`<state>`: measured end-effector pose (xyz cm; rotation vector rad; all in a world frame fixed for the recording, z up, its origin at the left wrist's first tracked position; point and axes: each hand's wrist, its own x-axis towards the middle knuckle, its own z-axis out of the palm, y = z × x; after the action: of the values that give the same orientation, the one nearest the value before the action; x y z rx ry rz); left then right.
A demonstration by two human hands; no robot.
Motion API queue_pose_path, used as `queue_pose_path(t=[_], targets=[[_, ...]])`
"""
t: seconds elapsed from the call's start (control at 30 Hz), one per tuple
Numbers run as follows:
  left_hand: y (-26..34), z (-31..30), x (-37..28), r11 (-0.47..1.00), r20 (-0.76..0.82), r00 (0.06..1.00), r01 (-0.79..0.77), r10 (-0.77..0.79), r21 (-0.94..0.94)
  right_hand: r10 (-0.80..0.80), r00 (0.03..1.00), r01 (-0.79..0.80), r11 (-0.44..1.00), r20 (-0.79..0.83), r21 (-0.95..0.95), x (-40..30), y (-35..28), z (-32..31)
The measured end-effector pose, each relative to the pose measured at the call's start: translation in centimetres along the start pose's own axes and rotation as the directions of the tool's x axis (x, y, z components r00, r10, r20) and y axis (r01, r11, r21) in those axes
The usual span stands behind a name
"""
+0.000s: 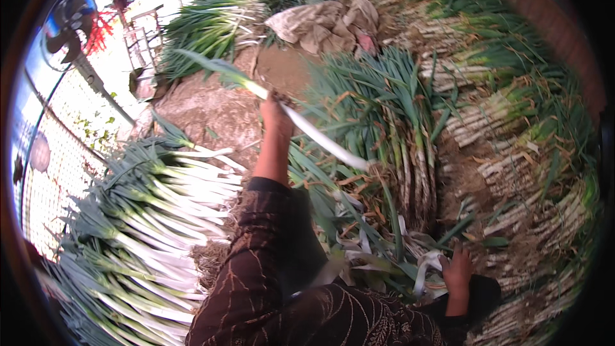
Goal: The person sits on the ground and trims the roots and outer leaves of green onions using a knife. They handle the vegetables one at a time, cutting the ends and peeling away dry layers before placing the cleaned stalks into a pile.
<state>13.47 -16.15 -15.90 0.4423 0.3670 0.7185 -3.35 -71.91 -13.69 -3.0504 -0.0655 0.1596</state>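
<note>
My left hand (pixel 276 114) is raised and gripped around a long green onion (pixel 322 138) with a clean white stem. Its green leaves point up and left, and its roots hang at the lower right end. Low on the right, my right hand (pixel 456 269) is beside a pale peeled leaf strip (pixel 425 269); whether its fingers hold the strip is unclear. Stripped leaves and peelings (pixel 365 254) lie in front of my body. Between the hands, a bundle of unpeeled green onions (pixel 408 154) leans with brown-stained stems and roots downward.
Clean white-stemmed onions (pixel 173 221) are heaped on my left, roots toward me. Rows of soil-covered onions (pixel 485 120) line the right side. Farther off are another clean pile (pixel 226 9) and a crumpled cloth sack (pixel 326 24). A fan (pixel 72 29) stands at upper left.
</note>
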Motion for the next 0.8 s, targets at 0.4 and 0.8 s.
queue_pose_path(t=[0.4, 0.8], targets=[[-2.6, 2.8, -11.3, 0.914, 0.073, 0.997, -0.026, -0.004, 0.405, -0.562, 0.812, -0.058, 0.193, 0.158, 0.980, 4.0, -14.5, 5.0], [22.5, -8.0, -15.3, 0.518, 0.056, 0.774, -0.473, 0.630, 0.713, -0.279, 0.855, -0.410, 0.154, 0.438, 0.899, 4.4, -8.0, 13.6]])
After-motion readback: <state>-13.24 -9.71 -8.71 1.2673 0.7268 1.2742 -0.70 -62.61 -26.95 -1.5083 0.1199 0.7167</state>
